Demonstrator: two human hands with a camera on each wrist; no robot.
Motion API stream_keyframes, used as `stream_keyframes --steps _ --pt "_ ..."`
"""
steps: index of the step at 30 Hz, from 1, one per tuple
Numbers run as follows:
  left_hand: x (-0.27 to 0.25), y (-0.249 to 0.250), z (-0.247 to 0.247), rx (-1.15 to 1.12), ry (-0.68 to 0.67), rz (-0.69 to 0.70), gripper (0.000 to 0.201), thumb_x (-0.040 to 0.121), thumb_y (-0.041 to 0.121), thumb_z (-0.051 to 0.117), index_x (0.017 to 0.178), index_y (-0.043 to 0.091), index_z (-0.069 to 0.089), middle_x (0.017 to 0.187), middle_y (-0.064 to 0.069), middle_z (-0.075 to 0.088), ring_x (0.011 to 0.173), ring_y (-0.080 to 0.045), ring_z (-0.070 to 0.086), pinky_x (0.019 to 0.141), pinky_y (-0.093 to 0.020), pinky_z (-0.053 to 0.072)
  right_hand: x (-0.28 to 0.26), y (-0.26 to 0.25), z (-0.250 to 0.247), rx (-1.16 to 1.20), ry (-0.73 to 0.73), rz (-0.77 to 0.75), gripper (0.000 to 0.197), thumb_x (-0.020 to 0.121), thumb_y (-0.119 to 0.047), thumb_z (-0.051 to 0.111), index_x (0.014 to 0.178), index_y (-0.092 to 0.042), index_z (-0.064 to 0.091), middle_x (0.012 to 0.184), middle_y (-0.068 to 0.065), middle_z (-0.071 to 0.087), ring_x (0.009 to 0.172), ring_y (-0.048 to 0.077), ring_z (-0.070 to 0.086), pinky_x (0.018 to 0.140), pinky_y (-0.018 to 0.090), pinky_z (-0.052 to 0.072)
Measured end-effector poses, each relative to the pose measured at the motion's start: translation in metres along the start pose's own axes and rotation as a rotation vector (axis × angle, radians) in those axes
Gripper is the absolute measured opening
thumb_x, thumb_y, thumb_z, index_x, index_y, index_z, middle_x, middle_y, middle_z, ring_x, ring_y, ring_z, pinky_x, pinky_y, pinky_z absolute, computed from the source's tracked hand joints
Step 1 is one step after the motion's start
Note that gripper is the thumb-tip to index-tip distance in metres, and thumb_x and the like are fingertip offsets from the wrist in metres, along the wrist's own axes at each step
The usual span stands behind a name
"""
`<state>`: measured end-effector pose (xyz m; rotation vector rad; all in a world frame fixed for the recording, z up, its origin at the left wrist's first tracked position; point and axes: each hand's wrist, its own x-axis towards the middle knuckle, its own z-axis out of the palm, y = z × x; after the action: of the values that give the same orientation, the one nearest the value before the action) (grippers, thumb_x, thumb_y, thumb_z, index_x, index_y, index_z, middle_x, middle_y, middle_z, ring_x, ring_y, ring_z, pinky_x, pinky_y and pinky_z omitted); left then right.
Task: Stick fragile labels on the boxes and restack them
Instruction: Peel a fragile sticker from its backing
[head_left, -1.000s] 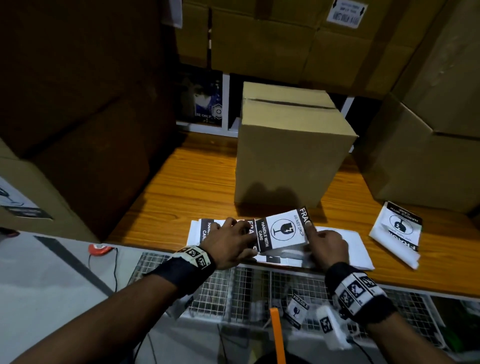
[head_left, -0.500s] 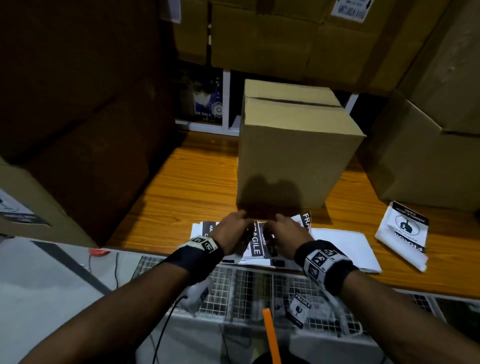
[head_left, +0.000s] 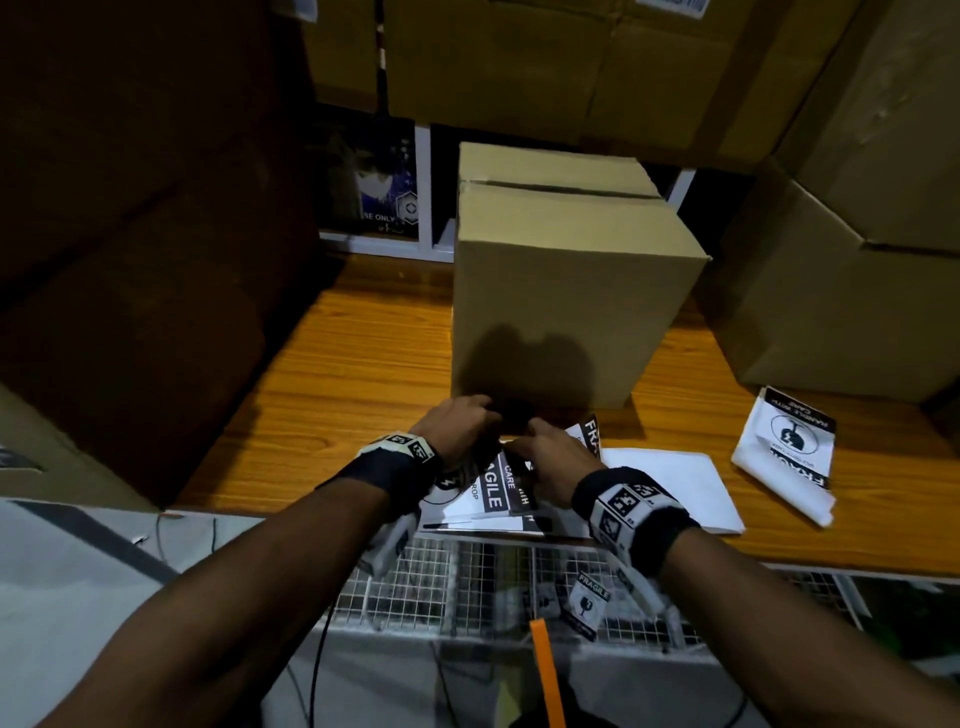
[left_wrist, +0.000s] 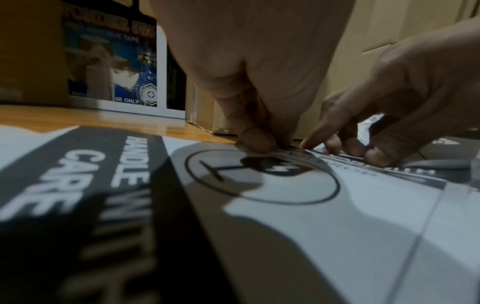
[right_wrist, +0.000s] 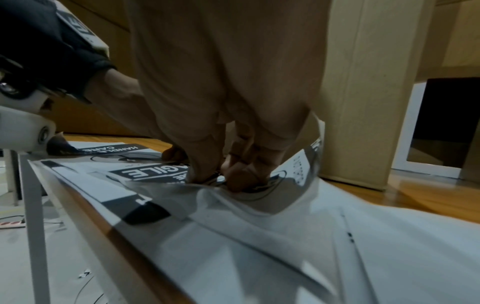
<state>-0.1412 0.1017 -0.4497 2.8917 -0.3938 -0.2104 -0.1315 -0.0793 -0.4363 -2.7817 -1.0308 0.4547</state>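
At the centre of the head view, my left hand (head_left: 457, 431) and my right hand (head_left: 550, 462) meet over the fragile labels (head_left: 491, 493), which lie on the wooden table (head_left: 332, 379) at its near edge. Just behind them stands the cardboard box (head_left: 566, 291), upright, its top flaps closed. At the right of the frame another label sheet (head_left: 789, 452) lies apart, near the big boxes (head_left: 841, 291).

Low in the left wrist view, the printed sheet fills the bottom of the frame. At upper centre my left fingers (left_wrist: 253, 135) curl down and pinch the label edge, and my right fingers (left_wrist: 337, 144) come from the right and press on the same edge.

Near the middle of the right wrist view, my right fingertips (right_wrist: 239, 176) are bent and nip a label, which curls up from its sheet. My left wrist band (right_wrist: 52, 41) is at the upper left, and the box wall (right_wrist: 363, 102) stands at the right.
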Motion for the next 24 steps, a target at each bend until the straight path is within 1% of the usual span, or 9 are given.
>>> stream_keyframes --steps 3,6,8,11,13,16,20,22,24 --pt "0.003 -0.003 -0.003 -0.037 -0.010 0.014 0.029 0.096 0.024 0.061 0.124 0.015 0.066 0.120 -0.011 0.059 0.110 -0.031 0.058 0.086 -0.039 0.045 0.000 -0.001 0.001 0.010 0.001 0.000 0.036 0.089 -0.010 0.063 0.123 -0.019 0.066 0.123 0.014 0.049 0.111 0.037 0.056 0.092 0.035 0.044" --pt "0.007 -0.004 -0.007 -0.061 -0.043 0.018 0.030 0.097 0.024 0.061 0.126 0.016 0.066 0.118 -0.013 0.061 0.110 -0.033 0.060 0.089 -0.040 0.049 0.000 0.000 0.002 0.003 -0.001 0.005 0.034 0.088 -0.011 0.065 0.121 -0.020 0.067 0.122 0.012 0.048 0.110 0.035 0.056 0.090 0.033 0.043" --pt "0.008 -0.004 -0.008 -0.045 -0.055 0.035 0.033 0.098 0.024 0.058 0.130 0.016 0.064 0.122 -0.013 0.060 0.112 -0.033 0.059 0.091 -0.042 0.049 0.000 0.002 0.001 0.007 -0.001 -0.004 0.035 0.088 -0.011 0.066 0.121 -0.019 0.066 0.124 0.012 0.048 0.113 0.035 0.054 0.092 0.033 0.042" --pt "0.007 -0.003 -0.005 0.016 -0.025 0.067 0.036 0.100 0.021 0.054 0.135 0.014 0.058 0.130 -0.012 0.058 0.115 -0.031 0.059 0.093 -0.043 0.049 0.001 0.002 0.000 0.012 -0.019 -0.007 0.038 0.089 -0.009 0.065 0.126 -0.017 0.064 0.128 0.013 0.048 0.116 0.034 0.052 0.093 0.032 0.040" --pt "0.004 -0.003 -0.004 0.038 -0.007 0.085 0.035 0.100 0.020 0.054 0.133 0.013 0.059 0.129 -0.010 0.058 0.112 -0.030 0.060 0.089 -0.041 0.050 0.001 0.001 0.001 0.016 -0.013 -0.001 0.037 0.089 -0.010 0.066 0.125 -0.018 0.065 0.126 0.013 0.048 0.115 0.035 0.053 0.094 0.033 0.041" --pt "-0.001 -0.005 -0.005 0.048 0.004 0.103 0.033 0.100 0.020 0.055 0.131 0.012 0.060 0.125 -0.008 0.057 0.104 -0.029 0.062 0.083 -0.039 0.050 0.001 0.000 0.004 0.001 -0.012 0.018 0.037 0.090 -0.014 0.068 0.125 -0.024 0.064 0.125 0.009 0.047 0.114 0.032 0.054 0.097 0.036 0.045" --pt "-0.009 -0.009 -0.002 0.047 0.026 0.110 0.030 0.098 0.023 0.059 0.127 0.015 0.061 0.119 -0.005 0.056 0.098 -0.027 0.061 0.078 -0.040 0.052 0.001 0.000 0.004 -0.020 -0.022 0.013 0.053 0.093 -0.015 0.065 0.140 -0.034 0.051 0.122 0.008 0.045 0.112 0.029 0.052 0.093 0.034 0.044" --pt "-0.012 -0.010 -0.001 0.043 0.064 0.123 0.025 0.097 0.027 0.061 0.119 0.016 0.063 0.115 -0.004 0.055 0.091 -0.028 0.061 0.068 -0.038 0.047 0.001 0.001 0.004 -0.033 -0.025 0.006 0.055 0.094 -0.014 0.063 0.143 -0.033 0.048 0.124 0.009 0.044 0.114 0.029 0.050 0.095 0.034 0.043" --pt "-0.014 -0.010 0.000 0.030 0.098 0.138 0.020 0.096 0.025 0.062 0.113 0.015 0.064 0.112 -0.003 0.055 0.086 -0.027 0.060 0.062 -0.034 0.040 -0.001 0.000 0.004 -0.048 -0.034 0.002 0.051 0.095 -0.014 0.062 0.142 -0.029 0.050 0.125 0.010 0.043 0.115 0.030 0.049 0.097 0.035 0.042"
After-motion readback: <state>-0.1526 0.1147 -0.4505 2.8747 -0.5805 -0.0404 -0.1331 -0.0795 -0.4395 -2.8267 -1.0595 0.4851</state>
